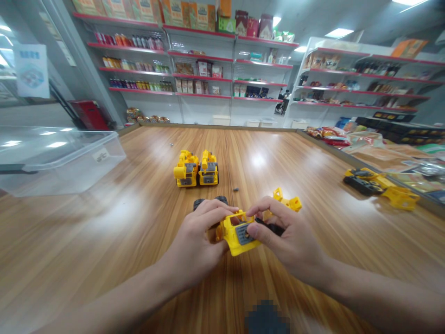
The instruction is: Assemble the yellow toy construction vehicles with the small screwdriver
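Note:
Both of my hands hold one yellow toy truck body [237, 237] with a grey panel, just above the wooden table [104, 241]. My left hand [200, 241] wraps its left side, fingers curled over the top. My right hand [288, 236] pinches the right side, thumb on the grey panel. Black wheels [210, 201] show behind my left fingers. A loose yellow arm piece [288, 200] lies just beyond my right hand.
Two assembled yellow toy trucks [196, 169] stand side by side further back at centre. A small dark screw [236, 189] lies between them and my hands. A clear plastic bin [52, 157] sits at the left. Another yellow-black toy [380, 183] rests at the right edge. Store shelves [201, 69] line the back.

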A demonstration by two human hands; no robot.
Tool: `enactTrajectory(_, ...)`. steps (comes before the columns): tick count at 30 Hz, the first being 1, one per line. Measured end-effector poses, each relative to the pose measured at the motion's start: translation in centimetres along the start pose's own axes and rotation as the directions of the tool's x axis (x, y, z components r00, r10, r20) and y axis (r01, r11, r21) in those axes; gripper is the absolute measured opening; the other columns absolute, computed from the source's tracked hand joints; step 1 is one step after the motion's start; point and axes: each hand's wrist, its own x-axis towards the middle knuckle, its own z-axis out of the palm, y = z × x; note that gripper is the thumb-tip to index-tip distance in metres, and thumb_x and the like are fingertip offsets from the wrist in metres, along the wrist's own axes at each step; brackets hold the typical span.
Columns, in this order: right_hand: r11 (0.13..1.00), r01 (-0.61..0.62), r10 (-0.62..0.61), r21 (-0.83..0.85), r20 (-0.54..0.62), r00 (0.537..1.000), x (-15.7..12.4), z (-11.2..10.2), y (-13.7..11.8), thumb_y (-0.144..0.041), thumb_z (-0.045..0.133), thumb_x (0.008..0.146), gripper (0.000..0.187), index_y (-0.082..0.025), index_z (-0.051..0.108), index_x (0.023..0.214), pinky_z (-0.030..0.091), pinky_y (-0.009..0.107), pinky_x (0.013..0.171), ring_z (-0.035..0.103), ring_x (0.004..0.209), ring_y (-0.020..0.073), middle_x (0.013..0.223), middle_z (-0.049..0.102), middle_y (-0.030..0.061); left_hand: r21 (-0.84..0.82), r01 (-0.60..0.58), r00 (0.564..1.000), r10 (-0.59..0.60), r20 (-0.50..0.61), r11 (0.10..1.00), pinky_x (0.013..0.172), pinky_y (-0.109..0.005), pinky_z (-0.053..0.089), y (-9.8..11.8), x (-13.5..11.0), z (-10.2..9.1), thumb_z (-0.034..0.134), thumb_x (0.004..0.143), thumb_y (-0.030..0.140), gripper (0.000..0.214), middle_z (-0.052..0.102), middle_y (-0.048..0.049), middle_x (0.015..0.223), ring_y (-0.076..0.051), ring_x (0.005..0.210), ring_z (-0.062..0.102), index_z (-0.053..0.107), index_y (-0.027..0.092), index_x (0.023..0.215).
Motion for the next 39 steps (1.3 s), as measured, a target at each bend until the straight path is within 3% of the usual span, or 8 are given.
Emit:
enactTrajectory(2,1.0,-0.004,0.004,0.009,-0.02,1.0,0.4,-0.3,0.1,-0.04,0.056,0.094,0.02,-0.021,0.061,0.098,0.04,0.023,0.053,0.052,0.058,0.0097,0.081,0.061,-0.0003,-0.014,0.016,0.999,-0.016,-0.042,1.0,0.089,-0.035,0.051,0.0,0.1,-0.1,0.062,0.074,0.002,0.029,0.066,-0.0056,0.109,-0.022,0.104,0.062,0.067,0.021,0.095)
enactTrajectory(4,0.996,0.014,-0.014,-0.089,0.003,1.0,0.9,-0.6,0.4,-0.035,0.054,0.095,0.018,-0.02,0.064,0.095,0.043,0.025,0.059,0.057,0.066,0.0119,0.081,0.064,0.0006,-0.016,0.045,0.993,-0.047,-0.112,0.999,0.092,-0.036,0.05,-0.2,0.3,-0.3,0.061,0.075,0.004,0.028,0.066,-0.0055,0.111,-0.022,0.107,0.062,0.066,0.021,0.097)
enactTrajectory(8,0.91,0.085,-0.016,-0.406,0.17,0.985,1.6,-0.8,2.0,-0.025,0.059,0.091,0.013,-0.02,0.068,0.099,0.046,0.031,0.075,0.062,0.084,0.0183,0.091,0.068,0.0038,-0.003,0.166,0.963,-0.162,-0.214,0.986,0.097,-0.039,0.048,-1.1,0.5,-0.6,0.056,0.081,0.009,0.032,0.067,-0.0032,0.115,-0.023,0.111,0.061,0.065,0.023,0.108)
enactTrajectory(12,0.829,0.151,0.013,-0.538,0.288,0.958,1.6,-0.6,3.4,-0.022,0.059,0.09,0.016,-0.021,0.067,0.104,0.047,0.032,0.081,0.062,0.091,0.0197,0.098,0.065,0.0053,-0.019,0.235,0.945,-0.233,-0.229,0.972,0.092,-0.037,0.051,-1.7,0.7,-0.6,0.053,0.079,0.005,0.038,0.068,-0.0011,0.116,-0.022,0.111,0.062,0.064,0.024,0.11)
enactTrajectory(19,0.779,0.204,0.002,-0.593,0.326,0.945,1.3,-0.7,3.3,-0.026,0.06,0.091,0.013,-0.022,0.066,0.102,0.046,0.032,0.084,0.062,0.094,0.0197,0.102,0.06,0.0049,0.004,0.191,0.96,-0.185,-0.211,0.982,0.089,-0.034,0.051,-1.5,0.5,-0.6,0.053,0.077,0.002,0.038,0.067,-0.0001,0.117,-0.02,0.109,0.062,0.065,0.023,0.106)
enactTrajectory(26,0.763,0.249,-0.013,-0.596,0.372,0.928,1.1,-0.5,3.1,-0.028,0.061,0.091,0.015,-0.024,0.068,0.104,0.046,0.032,0.079,0.063,0.089,0.0196,0.097,0.061,0.0041,0.052,0.109,0.977,-0.097,-0.189,0.993,0.097,-0.036,0.047,-1.3,0.5,-0.6,0.054,0.076,-0.001,0.03,0.066,-0.0021,0.117,-0.019,0.113,0.059,0.065,0.021,0.093)
enactTrajectory(32,0.749,0.369,-0.097,-0.551,0.459,0.883,1.2,-0.6,2.6,-0.022,0.06,0.09,0.021,-0.023,0.067,0.11,0.047,0.031,0.082,0.063,0.092,0.0196,0.1,0.063,0.0058,0.015,0.07,0.987,-0.067,-0.144,0.997,0.101,-0.037,0.045,-1.4,0.3,-0.5,0.057,0.079,0.002,0.026,0.064,-0.0026,0.118,-0.019,0.114,0.058,0.064,0.022,0.095)
enactTrajectory(39,0.657,0.469,-0.093,-0.59,0.555,0.827,1.1,-0.6,2.1,-0.026,0.058,0.091,0.016,-0.021,0.064,0.104,0.046,0.029,0.068,0.065,0.08,0.0185,0.103,0.064,0.0049,-0.003,0.063,0.988,-0.063,-0.139,0.998,0.094,-0.033,0.048,-0.9,0.5,-0.6,0.059,0.079,0.004,0.025,0.064,-0.0036,0.11,-0.019,0.108,0.06,0.063,0.02,0.097)
